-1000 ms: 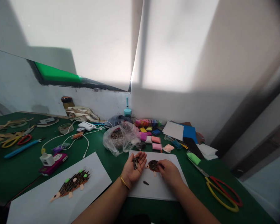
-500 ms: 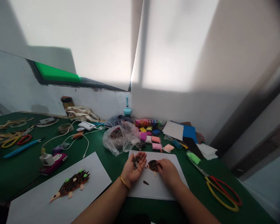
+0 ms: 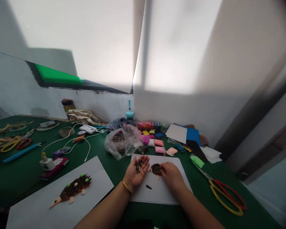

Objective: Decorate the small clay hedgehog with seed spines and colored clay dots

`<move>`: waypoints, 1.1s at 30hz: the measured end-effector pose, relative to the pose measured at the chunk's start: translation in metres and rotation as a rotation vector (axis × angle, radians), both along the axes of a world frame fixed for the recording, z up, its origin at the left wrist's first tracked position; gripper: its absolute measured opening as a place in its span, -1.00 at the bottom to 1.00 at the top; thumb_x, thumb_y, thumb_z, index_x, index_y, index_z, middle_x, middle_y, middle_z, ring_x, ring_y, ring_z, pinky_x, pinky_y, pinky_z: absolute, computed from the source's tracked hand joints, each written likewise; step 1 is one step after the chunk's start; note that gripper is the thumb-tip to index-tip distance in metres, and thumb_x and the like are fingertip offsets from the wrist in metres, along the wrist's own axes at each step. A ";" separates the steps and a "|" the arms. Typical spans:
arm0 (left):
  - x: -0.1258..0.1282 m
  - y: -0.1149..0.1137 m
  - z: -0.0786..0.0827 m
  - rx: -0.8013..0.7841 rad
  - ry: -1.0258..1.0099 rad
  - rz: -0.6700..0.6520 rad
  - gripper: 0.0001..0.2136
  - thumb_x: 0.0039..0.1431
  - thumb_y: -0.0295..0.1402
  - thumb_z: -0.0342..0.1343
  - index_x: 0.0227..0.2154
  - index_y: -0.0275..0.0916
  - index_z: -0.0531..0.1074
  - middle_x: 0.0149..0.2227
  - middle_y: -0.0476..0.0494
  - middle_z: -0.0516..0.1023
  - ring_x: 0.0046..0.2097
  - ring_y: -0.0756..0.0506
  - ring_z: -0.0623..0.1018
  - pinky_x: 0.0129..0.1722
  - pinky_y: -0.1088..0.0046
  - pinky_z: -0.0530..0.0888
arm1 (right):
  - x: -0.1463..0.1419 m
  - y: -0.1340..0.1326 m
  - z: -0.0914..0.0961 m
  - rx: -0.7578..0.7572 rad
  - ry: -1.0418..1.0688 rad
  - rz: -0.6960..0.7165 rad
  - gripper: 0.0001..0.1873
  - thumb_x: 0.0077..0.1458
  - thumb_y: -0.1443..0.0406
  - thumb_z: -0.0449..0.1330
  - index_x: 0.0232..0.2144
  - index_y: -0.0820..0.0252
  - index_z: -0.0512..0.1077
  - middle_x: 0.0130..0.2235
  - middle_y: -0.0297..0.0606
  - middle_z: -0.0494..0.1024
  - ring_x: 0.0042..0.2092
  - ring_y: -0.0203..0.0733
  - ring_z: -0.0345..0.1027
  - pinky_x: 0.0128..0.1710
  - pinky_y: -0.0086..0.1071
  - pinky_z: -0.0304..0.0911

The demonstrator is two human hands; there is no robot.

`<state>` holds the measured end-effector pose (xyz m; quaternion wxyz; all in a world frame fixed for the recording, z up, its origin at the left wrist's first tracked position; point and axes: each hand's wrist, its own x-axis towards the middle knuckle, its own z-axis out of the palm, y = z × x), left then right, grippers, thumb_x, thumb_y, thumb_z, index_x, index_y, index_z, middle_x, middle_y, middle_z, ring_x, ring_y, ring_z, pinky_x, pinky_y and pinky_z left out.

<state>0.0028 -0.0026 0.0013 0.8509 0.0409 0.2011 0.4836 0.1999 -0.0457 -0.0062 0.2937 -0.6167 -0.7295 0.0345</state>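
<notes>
Head view, clock read around one small seed-backed hedgehog (image 3: 155,169): one pair of scissors (image 3: 214,184) between three and four, one larger hedgehog (image 3: 72,189) near nine, one loose sunflower seed (image 3: 149,187) at seven. Left hand (image 3: 132,178), palm up, fingers apart, cradles uncountable seeds (image 3: 138,166); right hand (image 3: 173,176) blocks the small hedgehog's rear, its grip impossible to tell. Beyond, one plastic bag (image 3: 132,141) at ten, at least eight packets (image 3: 159,142) around twelve.

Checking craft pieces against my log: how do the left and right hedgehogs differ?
The left hedgehog looks larger than the right hedgehog. The left hedgehog's back carries green blobs; the right hedgehog's visible part shows none. The left hedgehog is uncovered, while the right hand partly hides the right hedgehog. Both point left, with pale snouts and dark seed-like spines.
</notes>
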 end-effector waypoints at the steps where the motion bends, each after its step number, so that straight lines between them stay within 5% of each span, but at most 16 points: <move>1: 0.000 0.000 0.000 0.003 -0.002 -0.002 -0.74 0.24 -0.27 -0.06 -0.24 -0.38 0.40 -0.10 -0.36 0.50 0.08 -0.21 0.41 0.01 0.25 0.42 | 0.001 -0.001 0.001 0.001 0.002 -0.002 -0.87 0.04 0.40 0.10 -0.39 0.13 0.45 -0.34 -0.26 0.49 -0.23 -0.18 0.31 -0.22 -0.37 0.14; 24: 0.001 0.000 0.000 -0.016 0.005 -0.005 -0.73 0.25 -0.25 -0.08 -0.23 -0.36 0.39 -0.10 -0.34 0.50 0.09 -0.21 0.41 0.00 0.26 0.42 | 0.003 0.002 -0.004 -0.018 0.011 0.008 -0.77 0.12 0.34 0.04 -0.38 0.13 0.52 -0.35 -0.23 0.47 -0.23 -0.19 0.30 -0.19 -0.37 0.14; 33: 0.002 -0.004 0.000 0.062 -0.051 -0.123 -0.67 0.25 -0.21 -0.10 -0.13 -0.37 0.38 -0.05 -0.35 0.48 0.03 -0.20 0.46 -0.05 0.26 0.43 | -0.021 -0.005 0.023 0.079 0.077 0.175 -0.85 0.10 0.32 0.08 -0.36 0.11 0.47 -0.33 -0.26 0.46 -0.24 -0.19 0.28 -0.21 -0.35 0.13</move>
